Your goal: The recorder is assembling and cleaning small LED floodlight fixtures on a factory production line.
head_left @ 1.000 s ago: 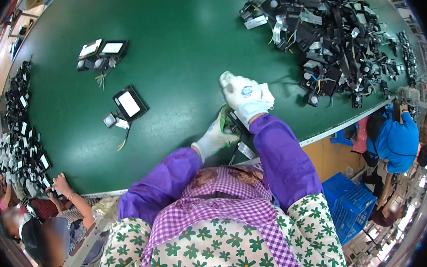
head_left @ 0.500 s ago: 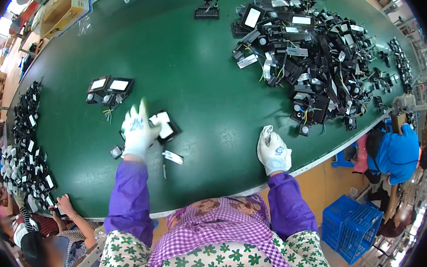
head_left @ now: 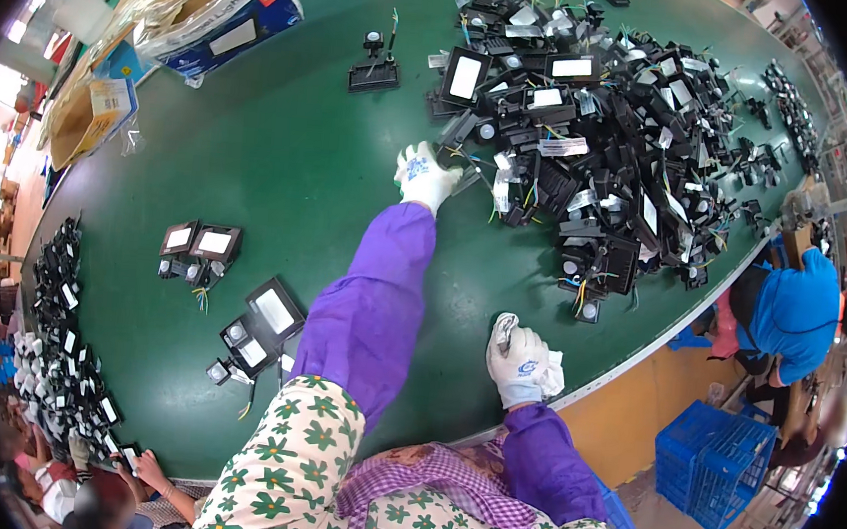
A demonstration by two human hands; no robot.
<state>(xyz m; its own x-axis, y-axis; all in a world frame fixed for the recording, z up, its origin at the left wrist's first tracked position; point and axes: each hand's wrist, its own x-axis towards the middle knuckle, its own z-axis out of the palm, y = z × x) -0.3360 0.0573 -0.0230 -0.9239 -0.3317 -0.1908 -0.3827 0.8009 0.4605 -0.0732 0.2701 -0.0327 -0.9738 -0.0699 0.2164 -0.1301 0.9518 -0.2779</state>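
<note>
My left hand (head_left: 425,177), in a white glove, reaches far forward to the left edge of a large heap of black floodlights (head_left: 561,156). Its fingers are spread, and the thumb side meets a dark part at the heap's edge. My right hand (head_left: 518,362), also gloved, rests by the near table edge, closed on a crumpled white cloth (head_left: 554,374) that sticks out at both ends of the fist. Left of my left sleeve lies a floodlight with a pale panel (head_left: 276,311), next to another with a round sensor (head_left: 243,343).
Two more floodlights (head_left: 201,242) lie at the left, and one stands alone (head_left: 373,67) at the back. Cardboard boxes (head_left: 218,25) sit at the back left. Another heap (head_left: 70,336) lines the left edge, near co-workers. A blue crate (head_left: 711,461) stands on the floor at the right.
My left hand has left the floodlights at the near left and moved forward and right to the heap. My right hand stays closed near the table edge. The whole view has shifted.
</note>
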